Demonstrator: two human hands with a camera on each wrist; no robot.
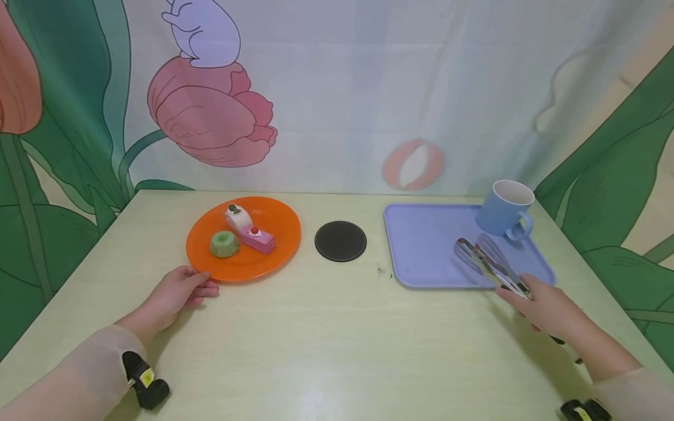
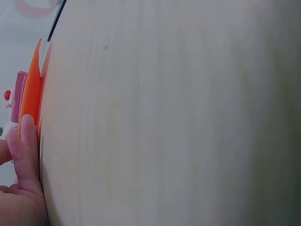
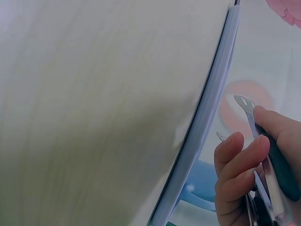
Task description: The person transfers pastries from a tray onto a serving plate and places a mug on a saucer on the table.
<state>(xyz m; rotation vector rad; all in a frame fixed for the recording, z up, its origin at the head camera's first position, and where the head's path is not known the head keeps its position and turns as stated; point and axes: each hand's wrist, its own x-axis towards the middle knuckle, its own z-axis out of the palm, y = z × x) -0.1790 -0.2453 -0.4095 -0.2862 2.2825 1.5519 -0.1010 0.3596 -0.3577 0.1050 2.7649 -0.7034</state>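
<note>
My left hand (image 1: 176,292) pinches the near left rim of an orange plate (image 1: 276,219), thumb over the rim and fingers below it. On the plate sit a green ring-shaped toy cake (image 1: 224,244), a white cake piece (image 1: 239,218) with a dark top, and a pink cake slice (image 1: 257,240) with a red berry. Over the lavender tray's near right edge, my right hand (image 1: 550,304) grips several pieces of metal cutlery (image 1: 492,266), heads pointing up and left. In the right wrist view a fork (image 3: 245,104) and a dark green handle (image 3: 281,169) show among them.
The lavender tray (image 1: 426,251) lies on the right of the pale table (image 1: 337,339). At its far right corner stands a blue mug (image 1: 497,211), handle facing the near right. A round black coaster (image 1: 340,241) lies between plate and tray. A printed curtain (image 1: 337,105) hangs behind.
</note>
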